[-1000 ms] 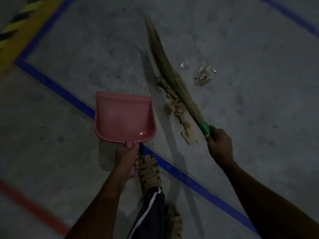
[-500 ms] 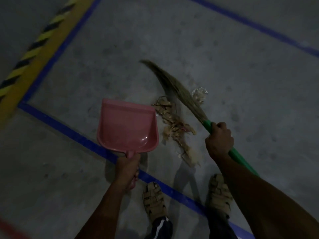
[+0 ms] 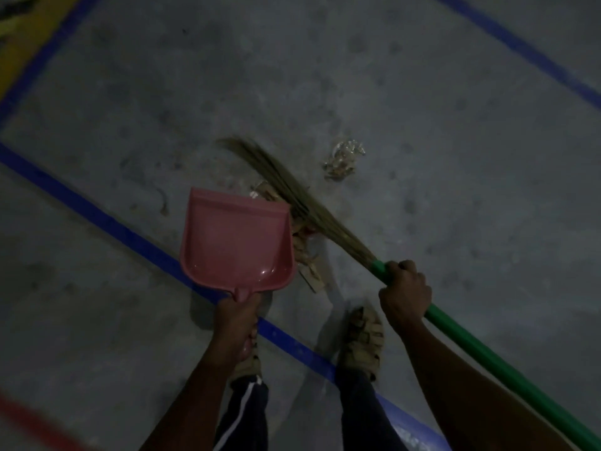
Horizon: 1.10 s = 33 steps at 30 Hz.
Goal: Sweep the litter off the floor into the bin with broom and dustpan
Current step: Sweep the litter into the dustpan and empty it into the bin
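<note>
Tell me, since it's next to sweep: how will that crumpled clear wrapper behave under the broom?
The wrapper looks thin and crinkled, so probably very light and apt to skitter ahead of the broom. Its glossy film may slide easily over the concrete floor.

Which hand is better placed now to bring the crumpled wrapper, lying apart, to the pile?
The right hand. It grips the broom, whose bristles lie beside the crumpled wrapper. The left hand holds only the dustpan, on the pile's far side.
</note>
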Each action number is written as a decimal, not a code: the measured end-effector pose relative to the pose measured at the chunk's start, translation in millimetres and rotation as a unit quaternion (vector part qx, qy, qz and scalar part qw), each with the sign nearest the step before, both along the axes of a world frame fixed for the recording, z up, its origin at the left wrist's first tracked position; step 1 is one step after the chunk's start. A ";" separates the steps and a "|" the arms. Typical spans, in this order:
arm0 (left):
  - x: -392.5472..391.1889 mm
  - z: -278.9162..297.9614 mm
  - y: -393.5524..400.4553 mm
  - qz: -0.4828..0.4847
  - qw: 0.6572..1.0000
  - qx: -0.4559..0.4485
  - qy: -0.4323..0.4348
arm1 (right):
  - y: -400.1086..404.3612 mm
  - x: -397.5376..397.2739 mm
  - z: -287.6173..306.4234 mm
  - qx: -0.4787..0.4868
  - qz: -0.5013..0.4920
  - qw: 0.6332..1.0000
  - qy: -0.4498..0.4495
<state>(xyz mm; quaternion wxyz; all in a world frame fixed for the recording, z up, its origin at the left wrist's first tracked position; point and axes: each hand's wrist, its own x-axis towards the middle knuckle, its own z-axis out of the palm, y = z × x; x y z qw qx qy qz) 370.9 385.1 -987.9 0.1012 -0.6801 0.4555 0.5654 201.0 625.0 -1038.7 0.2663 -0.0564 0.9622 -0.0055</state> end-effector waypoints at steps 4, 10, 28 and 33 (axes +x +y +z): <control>-9.4 -1.9 36.3 0.041 0.999 0.016 -0.001 | 54.9 13.2 -1.8 -0.065 -0.029 0.997 -0.018; -33.7 -3.5 68.4 0.039 0.999 0.003 -0.024 | 84.9 -8.8 -4.6 -0.158 -0.075 0.984 0.033; 11.0 -36.0 124.7 -0.017 0.999 0.034 -0.011 | 78.5 -62.1 -56.9 -0.055 -0.064 0.996 -0.027; 63.4 -50.4 120.7 -0.033 0.995 0.069 -0.058 | 87.5 -9.3 -72.7 -0.063 -0.020 0.998 -0.022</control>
